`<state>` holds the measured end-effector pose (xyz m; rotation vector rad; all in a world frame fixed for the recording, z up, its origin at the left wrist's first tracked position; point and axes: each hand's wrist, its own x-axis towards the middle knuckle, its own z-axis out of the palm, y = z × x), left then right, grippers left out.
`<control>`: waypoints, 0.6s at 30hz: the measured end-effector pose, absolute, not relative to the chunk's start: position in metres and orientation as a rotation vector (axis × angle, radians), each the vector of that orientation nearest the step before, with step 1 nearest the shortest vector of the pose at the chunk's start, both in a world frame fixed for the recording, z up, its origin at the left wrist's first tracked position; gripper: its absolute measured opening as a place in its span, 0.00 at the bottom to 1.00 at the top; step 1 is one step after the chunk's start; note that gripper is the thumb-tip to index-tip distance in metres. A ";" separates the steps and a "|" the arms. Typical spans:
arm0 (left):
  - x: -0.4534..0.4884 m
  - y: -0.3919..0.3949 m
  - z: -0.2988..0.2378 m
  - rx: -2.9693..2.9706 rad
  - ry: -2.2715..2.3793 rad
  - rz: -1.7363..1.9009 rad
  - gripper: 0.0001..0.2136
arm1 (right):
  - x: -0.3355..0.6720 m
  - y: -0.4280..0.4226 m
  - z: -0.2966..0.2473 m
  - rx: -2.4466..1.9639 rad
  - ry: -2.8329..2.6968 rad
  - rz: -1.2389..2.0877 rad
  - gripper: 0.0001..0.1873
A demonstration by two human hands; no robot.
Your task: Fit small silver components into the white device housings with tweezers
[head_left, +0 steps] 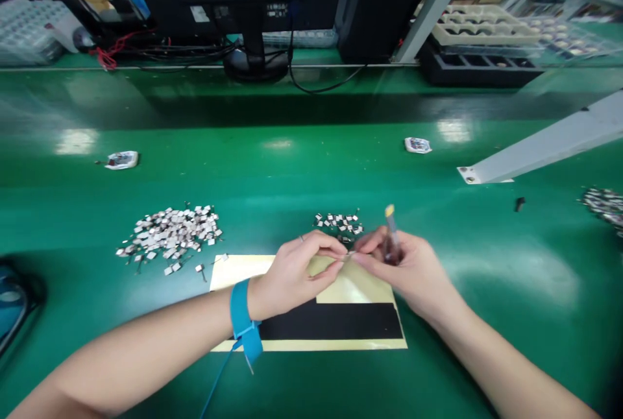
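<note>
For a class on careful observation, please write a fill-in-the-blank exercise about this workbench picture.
The blue wrist strap is worn on the ____ wrist.
The right hand holds a slim tube with a ____ tip.
The smaller heap of metal chips lies to the ____ of the larger heap.
Under the hands lies a pale yellow sheet with a ____ strip across it.

Missing words: left; yellow; right; black.

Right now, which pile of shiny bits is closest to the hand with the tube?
The small middle pile sits just past the right hand. The big pile lies far left; another pile sits at the right edge, farther away.
</note>
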<state>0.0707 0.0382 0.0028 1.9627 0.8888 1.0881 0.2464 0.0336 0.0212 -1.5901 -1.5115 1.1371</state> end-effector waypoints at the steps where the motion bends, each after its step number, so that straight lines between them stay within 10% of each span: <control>1: 0.069 0.042 0.010 2.026 0.905 1.038 0.08 | 0.254 0.037 0.023 -1.665 -1.574 1.002 0.11; 10: -0.044 0.107 0.089 2.487 1.693 -0.367 0.06 | 0.301 0.078 0.004 -1.873 -1.943 0.788 0.08; 18: -0.060 0.132 0.067 2.200 1.782 -0.638 0.02 | 0.293 0.066 0.009 -1.779 -2.011 0.195 0.18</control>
